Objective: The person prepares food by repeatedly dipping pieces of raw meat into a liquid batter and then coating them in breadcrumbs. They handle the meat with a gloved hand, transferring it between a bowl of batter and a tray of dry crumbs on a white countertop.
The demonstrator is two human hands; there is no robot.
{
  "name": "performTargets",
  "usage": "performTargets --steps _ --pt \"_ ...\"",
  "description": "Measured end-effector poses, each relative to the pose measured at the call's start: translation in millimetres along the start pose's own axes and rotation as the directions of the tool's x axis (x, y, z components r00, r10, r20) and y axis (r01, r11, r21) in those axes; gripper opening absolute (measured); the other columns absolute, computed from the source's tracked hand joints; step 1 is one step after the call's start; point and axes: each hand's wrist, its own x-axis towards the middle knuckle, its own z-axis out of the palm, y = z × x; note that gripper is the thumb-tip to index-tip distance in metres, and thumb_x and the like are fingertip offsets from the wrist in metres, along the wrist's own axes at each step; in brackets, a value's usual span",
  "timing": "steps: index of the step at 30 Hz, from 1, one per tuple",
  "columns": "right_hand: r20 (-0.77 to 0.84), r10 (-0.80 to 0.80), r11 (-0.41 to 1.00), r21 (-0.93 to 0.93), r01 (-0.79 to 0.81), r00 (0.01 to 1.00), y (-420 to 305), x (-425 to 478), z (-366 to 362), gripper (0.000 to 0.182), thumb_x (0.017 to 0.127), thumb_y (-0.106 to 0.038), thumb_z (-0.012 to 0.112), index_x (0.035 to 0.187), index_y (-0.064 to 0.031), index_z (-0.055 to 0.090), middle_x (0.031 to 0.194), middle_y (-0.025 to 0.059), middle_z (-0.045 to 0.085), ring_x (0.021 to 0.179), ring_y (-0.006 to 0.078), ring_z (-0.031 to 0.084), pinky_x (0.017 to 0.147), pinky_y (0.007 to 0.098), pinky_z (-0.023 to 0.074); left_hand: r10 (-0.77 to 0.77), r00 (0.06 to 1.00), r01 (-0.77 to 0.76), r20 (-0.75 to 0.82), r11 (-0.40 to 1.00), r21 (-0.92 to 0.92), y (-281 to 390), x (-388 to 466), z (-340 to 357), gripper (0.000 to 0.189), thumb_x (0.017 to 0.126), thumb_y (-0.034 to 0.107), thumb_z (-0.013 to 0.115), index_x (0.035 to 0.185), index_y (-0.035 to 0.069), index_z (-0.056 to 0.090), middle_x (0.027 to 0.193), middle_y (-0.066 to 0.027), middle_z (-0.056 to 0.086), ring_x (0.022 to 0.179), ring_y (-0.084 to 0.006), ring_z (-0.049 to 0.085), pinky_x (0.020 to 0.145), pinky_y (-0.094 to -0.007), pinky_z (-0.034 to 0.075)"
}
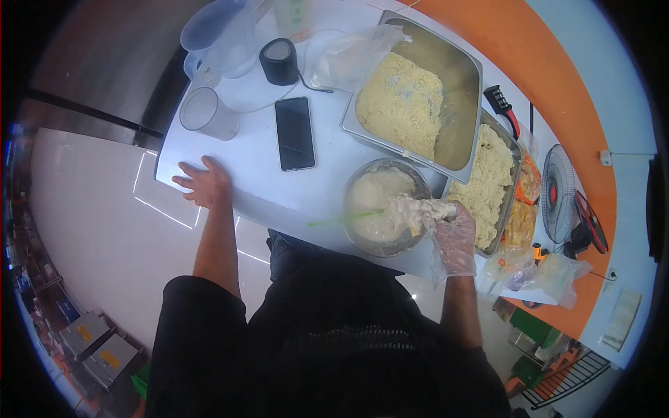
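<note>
My left hand point(205, 183) is bare and rests with fingers spread on the left edge of the white table point(251, 183), holding nothing. A clear plastic glove covers my right hand point(456, 235), which grips a batter-coated lump point(413, 209), perhaps a piece of meat, over the right side of a metal bowl point(351, 235). Pale, wet batter point(373, 198) fills much of the bowl. A green stick-like handle point(321, 221) juts over the bowl's left rim. Behind the bowl stands a deep steel pan point(462, 115) with yellowish crumbly flour point(400, 104). Beside it, a second steel pan point(509, 209) holds more clumped flour.
A smartphone point(295, 134), a plastic cup point(209, 115), a black cylindrical device point(278, 61) and a clear pitcher point(222, 39) stand left of the pans. At the right are a red-handled knife sharpener point(503, 107), plastic bags point(559, 277) and a fan point(557, 193).
</note>
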Motion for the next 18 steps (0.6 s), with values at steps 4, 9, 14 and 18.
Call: performTargets --steps 4,9,14,18 --pt "0.013 -0.009 0.998 0.060 0.008 1.000 7 -5 -1 0.019 0.081 0.000 0.066 0.100 -0.0030 0.062 0.092 0.0014 0.064 0.083 0.0086 0.059 0.074 0.0257 0.0497 -0.008 1.000 0.008 -0.003 1.000 -0.002 0 0 1 0.068 0.093 0.051 0.041 0.150 0.019 0.022 0.156 -0.0166 0.013 0.130 -0.0485 0.033 0.097 -0.0557 0.044" --pt "0.002 -0.014 0.998 -0.060 0.014 1.000 3 -5 0 0.020 0.081 0.000 0.063 0.101 -0.0020 0.062 0.092 0.0027 0.065 0.084 0.0094 0.060 0.076 0.0265 0.0495 -0.012 1.000 0.012 0.007 1.000 0.004 0 -1 -1 0.068 0.092 0.051 0.042 0.150 0.020 0.022 0.156 -0.0160 0.013 0.131 -0.0476 0.032 0.097 -0.0548 0.044" --pt "0.044 -0.018 0.999 0.028 0.016 0.999 6 -3 2 0.020 0.081 0.001 0.062 0.101 -0.0018 0.063 0.091 0.0029 0.065 0.084 0.0093 0.059 0.076 0.0259 0.0485 -0.019 1.000 0.019 0.013 1.000 0.014 2 -1 -2 0.069 0.092 0.052 0.042 0.150 0.020 0.021 0.156 -0.0159 0.011 0.131 -0.0475 0.032 0.097 -0.0541 0.044" --pt "0.047 -0.058 0.998 -0.012 0.058 0.997 7 -4 1 0.018 0.080 0.002 0.062 0.098 -0.0018 0.063 0.090 0.0020 0.065 0.083 0.0085 0.059 0.075 0.0254 0.0482 -0.013 1.000 0.013 0.008 1.000 0.018 0 -1 0 0.069 0.092 0.052 0.042 0.150 0.020 0.021 0.156 -0.0159 0.012 0.132 -0.0475 0.032 0.097 -0.0540 0.044"
